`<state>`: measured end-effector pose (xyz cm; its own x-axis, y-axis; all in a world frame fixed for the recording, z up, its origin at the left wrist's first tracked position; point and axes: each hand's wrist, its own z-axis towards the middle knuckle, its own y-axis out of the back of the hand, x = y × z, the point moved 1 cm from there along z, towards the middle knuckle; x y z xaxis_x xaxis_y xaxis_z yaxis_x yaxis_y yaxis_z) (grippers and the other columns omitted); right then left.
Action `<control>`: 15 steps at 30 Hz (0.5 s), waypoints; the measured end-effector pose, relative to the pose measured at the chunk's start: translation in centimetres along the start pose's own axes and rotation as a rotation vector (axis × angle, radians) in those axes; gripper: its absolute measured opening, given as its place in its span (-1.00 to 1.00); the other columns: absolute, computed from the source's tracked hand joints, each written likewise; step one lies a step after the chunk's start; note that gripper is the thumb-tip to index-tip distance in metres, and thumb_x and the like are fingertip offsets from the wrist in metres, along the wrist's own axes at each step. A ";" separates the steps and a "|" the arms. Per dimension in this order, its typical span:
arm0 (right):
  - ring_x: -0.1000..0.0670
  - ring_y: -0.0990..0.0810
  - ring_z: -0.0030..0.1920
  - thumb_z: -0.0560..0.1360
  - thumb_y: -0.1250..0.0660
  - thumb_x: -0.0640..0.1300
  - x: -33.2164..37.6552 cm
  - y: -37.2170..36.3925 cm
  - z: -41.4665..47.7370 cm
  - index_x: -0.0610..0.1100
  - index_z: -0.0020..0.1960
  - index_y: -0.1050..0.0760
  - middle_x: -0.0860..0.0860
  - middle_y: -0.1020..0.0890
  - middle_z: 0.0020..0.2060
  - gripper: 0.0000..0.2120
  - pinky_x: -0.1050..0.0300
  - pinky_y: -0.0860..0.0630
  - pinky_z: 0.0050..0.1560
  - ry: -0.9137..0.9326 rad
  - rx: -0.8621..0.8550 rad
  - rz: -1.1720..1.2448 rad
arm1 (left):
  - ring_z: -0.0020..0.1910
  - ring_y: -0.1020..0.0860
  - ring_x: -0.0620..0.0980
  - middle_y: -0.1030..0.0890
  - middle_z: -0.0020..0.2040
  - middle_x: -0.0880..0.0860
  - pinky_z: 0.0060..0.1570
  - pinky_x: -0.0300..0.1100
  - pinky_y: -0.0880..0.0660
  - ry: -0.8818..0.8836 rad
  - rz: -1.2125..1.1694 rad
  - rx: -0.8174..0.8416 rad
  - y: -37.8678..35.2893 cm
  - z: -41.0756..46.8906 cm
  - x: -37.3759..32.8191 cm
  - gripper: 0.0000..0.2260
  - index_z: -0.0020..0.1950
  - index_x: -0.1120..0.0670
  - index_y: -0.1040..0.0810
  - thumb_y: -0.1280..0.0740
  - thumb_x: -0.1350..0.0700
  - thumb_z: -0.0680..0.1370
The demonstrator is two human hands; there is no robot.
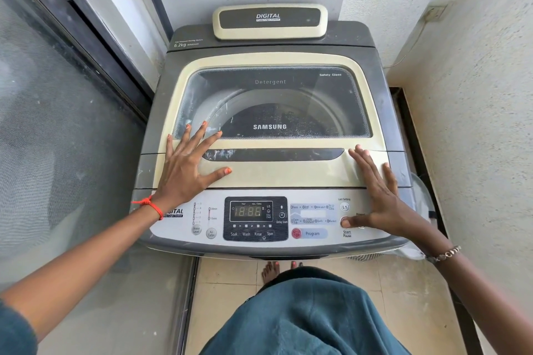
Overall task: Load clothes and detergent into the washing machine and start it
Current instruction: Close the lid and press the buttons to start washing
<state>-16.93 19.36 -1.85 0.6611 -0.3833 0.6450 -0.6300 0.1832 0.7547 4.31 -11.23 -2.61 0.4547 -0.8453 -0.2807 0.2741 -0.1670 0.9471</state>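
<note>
A grey and cream top-loading washing machine (357, 37) stands in front of me with its glass lid (271, 95) down. Dark contents show dimly in the drum through the glass. My left hand (187, 164) lies flat, fingers spread, on the lid's front left corner. My right hand (377, 193) rests on the lid's front right edge, and its thumb touches the round Start/Pause button (344, 222) on the control panel (256, 217). The display reads 18:88. No detergent container is in view.
A dusty glass sliding door (66, 124) runs along the left. Plaster walls close in behind and on the right, with a wall socket (435, 13) and cable. A plastic bag (418, 210) sits squeezed beside the machine's right side. My bare feet stand on tiled floor.
</note>
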 end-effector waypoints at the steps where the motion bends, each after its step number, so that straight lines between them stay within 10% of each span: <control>1: 0.27 0.33 0.44 0.12 -0.35 0.36 0.0 0.0 0.0 0.10 0.48 0.17 0.23 0.20 0.46 0.12 0.05 0.41 0.42 0.002 0.001 -0.001 | 0.52 -0.03 0.11 -0.14 0.52 0.02 0.41 0.22 0.15 0.000 -0.001 -0.001 0.0 0.0 0.0 -0.22 0.46 -0.11 -0.24 0.03 -0.52 0.36; 15: 0.25 0.31 0.45 0.12 -0.35 0.34 -0.1 0.0 0.0 0.08 0.50 0.16 0.21 0.19 0.47 0.13 0.05 0.41 0.43 0.004 -0.001 -0.004 | 0.51 -0.04 0.11 -0.15 0.52 0.02 0.41 0.21 0.15 0.001 -0.006 -0.001 0.0 0.0 -0.1 -0.21 0.46 -0.10 -0.25 0.02 -0.52 0.36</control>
<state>-16.99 19.41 -1.86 0.6651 -0.3809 0.6423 -0.6268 0.1827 0.7574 4.23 -11.18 -2.57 0.4539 -0.8439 -0.2861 0.2777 -0.1711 0.9453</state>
